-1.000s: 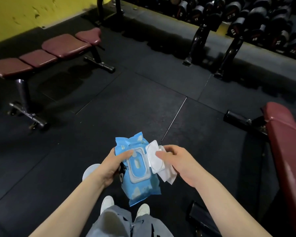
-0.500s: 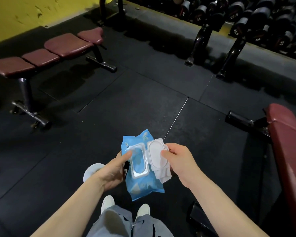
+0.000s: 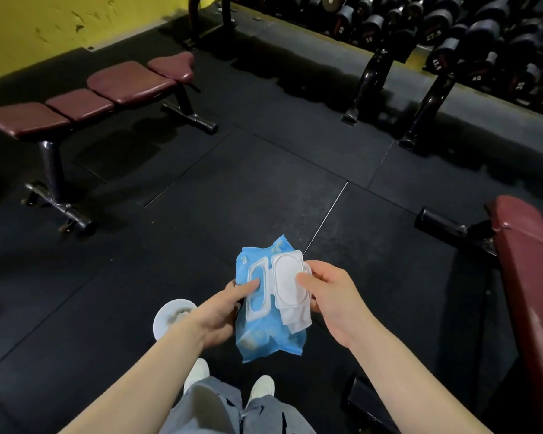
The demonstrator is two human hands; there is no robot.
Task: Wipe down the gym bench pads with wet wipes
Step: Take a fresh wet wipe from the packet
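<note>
My left hand [image 3: 223, 311] holds a blue pack of wet wipes [image 3: 265, 338] in front of me, its thumb pressing on the pack's opening. The white flip lid [image 3: 287, 278] stands open to the right. My right hand [image 3: 333, 300] pinches the lid together with a folded white wipe [image 3: 297, 319] that hangs below it. A maroon bench pad [image 3: 527, 277] runs along the right edge. A second maroon bench [image 3: 85, 101] with several pad sections stands at the far left.
Black rubber floor tiles [image 3: 248, 189] lie between the two benches. A dumbbell rack [image 3: 470, 39] on black legs fills the far right. A white round object [image 3: 173, 317] rests on the floor by my left wrist. The yellow wall [image 3: 44, 23] is at far left.
The pack has turned more upright in my hands and the lid has swung fully open. The camera has drifted slightly, so both benches sit a little lower in view.
</note>
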